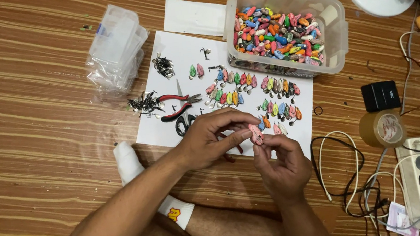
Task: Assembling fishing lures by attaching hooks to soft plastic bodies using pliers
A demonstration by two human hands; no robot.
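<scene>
On the wooden floor (41, 124), toward its far left, sits a stack of clear plastic boxes (114, 45) just off the far left corner of a white sheet of paper (157, 128). Along the sheet's left edge lie a dark clump of small metal hooks (143, 104) and red-handled pliers (178, 105), with black scissors (185, 123) just nearer. Below the sheet's near left corner a foot in a white sock (130, 164) rests on the floor.

Coming in from the lower left, the left forearm crosses over the bent legs and the left hand (207, 141) hangs above the sheet's near edge, wrist bent, thumb and forefinger pressed together on the upper end of a small pink lure (256, 133). The other fingers curl loosely above it. The lure is held in the air, upright, just over the near edge of the paper, between both hands.

The right hand (281, 165) rises from below with the palm turned toward the person, its thumb and fingertips pinching the lure's lower end; the remaining fingers are folded in.

Beyond the hands, rows of coloured lures (248, 91) lie across the middle and right of the sheet. At the sheet's far right corner stands a clear plastic tub (333, 34) filled with more of them. Farther right on the floor are a small black box (380, 95), a roll of brown tape (381, 128), tangled cables (349, 181) and a white power strip (419, 185).
</scene>
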